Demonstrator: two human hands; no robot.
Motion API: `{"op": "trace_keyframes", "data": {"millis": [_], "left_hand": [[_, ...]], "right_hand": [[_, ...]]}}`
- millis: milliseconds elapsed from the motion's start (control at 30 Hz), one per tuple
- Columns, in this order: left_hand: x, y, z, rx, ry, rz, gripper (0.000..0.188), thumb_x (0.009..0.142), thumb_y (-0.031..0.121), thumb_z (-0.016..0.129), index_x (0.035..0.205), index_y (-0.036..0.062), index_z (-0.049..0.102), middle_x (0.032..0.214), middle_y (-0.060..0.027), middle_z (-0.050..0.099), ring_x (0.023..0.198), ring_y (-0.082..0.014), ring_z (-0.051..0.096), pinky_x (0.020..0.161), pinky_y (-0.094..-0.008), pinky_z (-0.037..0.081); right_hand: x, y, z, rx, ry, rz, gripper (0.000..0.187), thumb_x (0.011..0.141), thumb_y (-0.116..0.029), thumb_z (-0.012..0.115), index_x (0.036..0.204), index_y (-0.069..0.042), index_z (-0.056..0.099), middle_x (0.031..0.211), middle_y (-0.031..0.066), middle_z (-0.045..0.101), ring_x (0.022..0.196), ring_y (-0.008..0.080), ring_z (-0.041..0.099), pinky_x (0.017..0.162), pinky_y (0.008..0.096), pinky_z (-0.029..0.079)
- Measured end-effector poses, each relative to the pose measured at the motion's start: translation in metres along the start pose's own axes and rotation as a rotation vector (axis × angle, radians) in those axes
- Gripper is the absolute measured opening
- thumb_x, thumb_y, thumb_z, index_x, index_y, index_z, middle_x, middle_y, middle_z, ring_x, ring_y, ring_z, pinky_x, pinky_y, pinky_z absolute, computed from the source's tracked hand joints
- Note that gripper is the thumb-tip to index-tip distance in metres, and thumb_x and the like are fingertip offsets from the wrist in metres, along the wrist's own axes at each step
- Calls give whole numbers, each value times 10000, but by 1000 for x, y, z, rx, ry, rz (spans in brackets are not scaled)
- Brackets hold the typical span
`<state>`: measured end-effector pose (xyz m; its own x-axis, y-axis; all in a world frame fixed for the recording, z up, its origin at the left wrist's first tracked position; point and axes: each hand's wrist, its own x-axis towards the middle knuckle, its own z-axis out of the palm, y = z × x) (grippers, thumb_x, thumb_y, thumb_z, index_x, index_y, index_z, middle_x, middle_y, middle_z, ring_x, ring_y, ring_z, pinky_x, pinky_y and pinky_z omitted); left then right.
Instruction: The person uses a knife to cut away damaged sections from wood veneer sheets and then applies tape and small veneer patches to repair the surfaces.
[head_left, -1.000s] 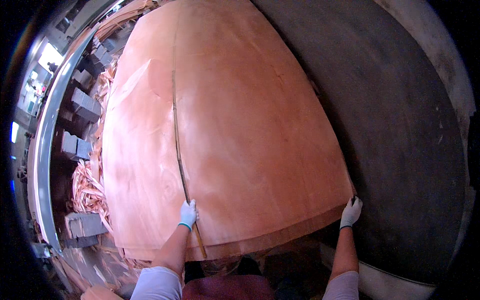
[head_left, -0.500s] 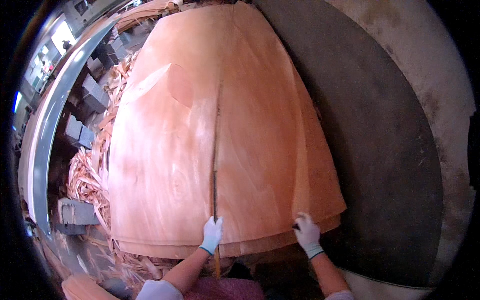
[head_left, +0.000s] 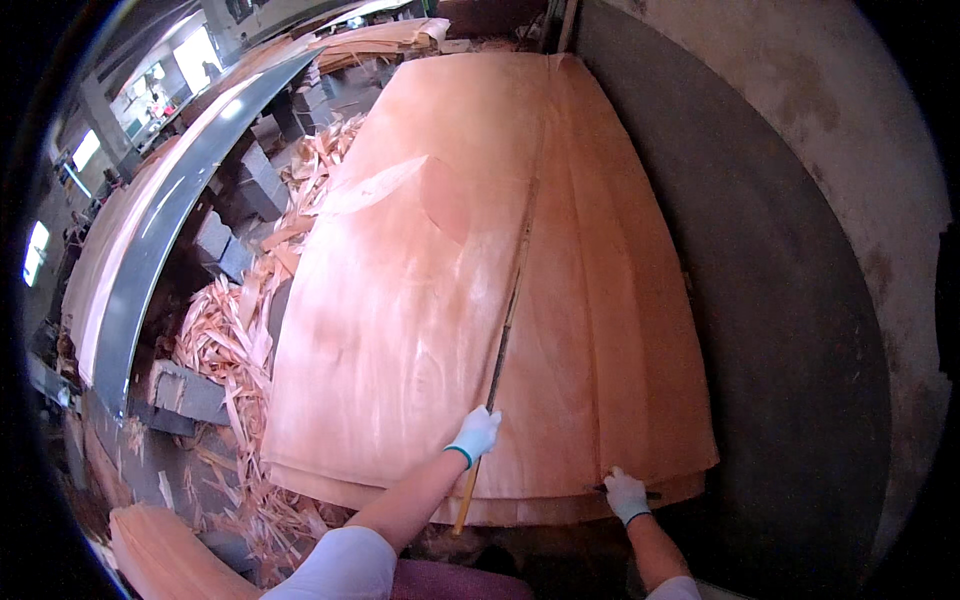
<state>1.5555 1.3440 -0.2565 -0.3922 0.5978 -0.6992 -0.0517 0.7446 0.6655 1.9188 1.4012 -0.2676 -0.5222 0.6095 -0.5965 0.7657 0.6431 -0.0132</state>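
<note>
A large stack of thin reddish wood veneer sheets (head_left: 400,300) spreads out in front of me, its near edges slightly uneven. Across the top lies a long thin stick (head_left: 512,300), dark along most of its length and yellowish at the near end. My left hand (head_left: 478,432), in a white glove, is closed around the stick near that end. By the near right edge of the veneer, my gloved right hand (head_left: 626,495) is closed on a small dark tool (head_left: 653,495); bits of it stick out on both sides, and its kind is unclear.
Veneer scraps (head_left: 225,320) are heaped along the left side, among grey concrete blocks (head_left: 190,392). Beyond them runs a long raised dark panel (head_left: 180,230). A curved veneer piece (head_left: 170,550) lies at lower left. A dark board (head_left: 790,330) stands along the right, by the wall.
The view has shifted, so the stack sits further right. The stick now slants, its near end toward the left. My right hand is lower, at the near edge of the veneer.
</note>
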Motion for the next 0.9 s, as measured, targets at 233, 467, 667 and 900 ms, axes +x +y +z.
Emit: {"op": "trace_keyframes", "data": {"millis": [233,467,667,900], "left_hand": [[12,77,-18,320,89,275,325,953,302,520,942,-22,507,681,-189,604,548,-303,625,476,-437,498],[42,201,-25,1531,100,760,261,752,274,721,948,101,727,968,-106,713,897,-287,685,779,-379,554],[31,293,-38,1821,82,662,244,730,300,739,888,115,757,984,-109,712,893,-276,691,785,-364,554],[28,374,-36,1803,81,575,172,744,226,697,846,100,753,885,-143,707,823,-275,695,745,-363,550]], "right_hand": [[-41,40,-23,358,342,427,306,890,-198,574,1141,-23,564,1234,181,524,1075,362,554,907,452,464],[-66,122,-9,637,657,880,375,910,-237,559,1170,32,565,1163,240,558,1075,393,545,933,446,438],[-73,144,-35,800,344,1026,469,997,-264,460,1372,15,434,1374,188,466,1214,345,496,993,455,447],[-61,159,-23,899,300,1110,480,1003,-271,448,1395,4,412,1404,189,452,1247,333,484,996,461,458]]}}
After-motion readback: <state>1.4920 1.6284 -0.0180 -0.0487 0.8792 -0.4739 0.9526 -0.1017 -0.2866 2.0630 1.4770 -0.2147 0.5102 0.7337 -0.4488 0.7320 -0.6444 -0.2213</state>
